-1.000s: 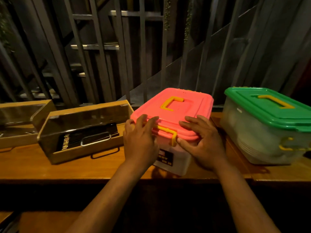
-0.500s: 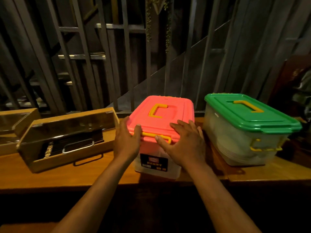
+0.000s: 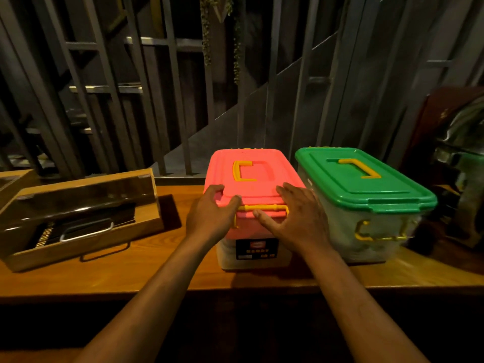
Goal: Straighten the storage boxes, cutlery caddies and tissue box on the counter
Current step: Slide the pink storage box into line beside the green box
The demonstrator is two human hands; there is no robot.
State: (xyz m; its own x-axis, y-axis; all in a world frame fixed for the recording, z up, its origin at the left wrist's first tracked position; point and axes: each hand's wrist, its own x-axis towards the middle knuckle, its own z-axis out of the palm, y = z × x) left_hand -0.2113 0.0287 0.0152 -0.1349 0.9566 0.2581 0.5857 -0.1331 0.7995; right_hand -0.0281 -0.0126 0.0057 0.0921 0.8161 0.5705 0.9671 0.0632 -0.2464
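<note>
A wooden surface (image 3: pixel 146 273) is running before dark slatted walls. Since a moment ago the pink-lidded box (image 3: pixel 252 176) is sitting squarer — now just beside the green-lidded box (image 3: pixel 361 179), near the front edge. The left hand (image 3: pixel 210 218) and right hand (image 3: pixel 296 221) are clasping its front corners, fingers spread. The cutlery caddy (image 3: pixel 78 218) is lying askew toward the left.

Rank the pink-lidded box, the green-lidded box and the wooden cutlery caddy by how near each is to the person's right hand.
1. Pink-lidded box: the right hand rests on its front corner.
2. Green-lidded box: just to the hand's right.
3. Wooden cutlery caddy: far to the left, past the left hand.
</note>
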